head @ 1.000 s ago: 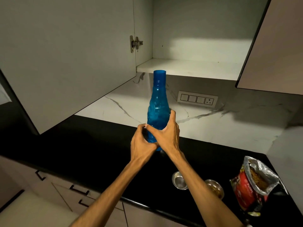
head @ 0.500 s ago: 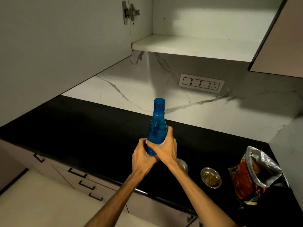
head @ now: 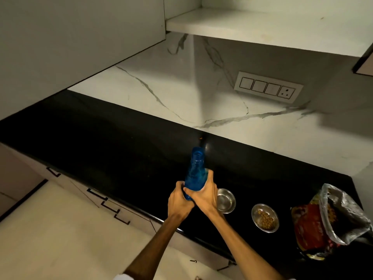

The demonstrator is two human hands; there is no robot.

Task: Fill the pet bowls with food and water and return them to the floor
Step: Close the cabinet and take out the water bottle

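Observation:
Both hands hold an uncapped blue plastic bottle (head: pixel 194 172) upright above the black counter (head: pixel 101 142). My left hand (head: pixel 179 201) wraps its lower body from the left, and my right hand (head: pixel 204 194) grips it from the right. Just right of my hands stands a steel bowl (head: pixel 227 200) with a shiny inside; I cannot tell whether it holds water. Further right, a second steel bowl (head: pixel 265 217) holds brown kibble. An open red pet food bag (head: pixel 325 221) stands at the counter's right end.
An open wall cabinet with a bare white shelf (head: pixel 262 25) hangs above; its door (head: pixel 70 41) swings out on the left. A switch panel (head: pixel 267 87) sits on the marble backsplash. Drawers with black handles (head: pixel 107 201) run below the counter edge.
The bottle has come down from near the cabinet shelf to just above the counter, still held in both hands. My view has tilted down, bringing both bowls fully into sight.

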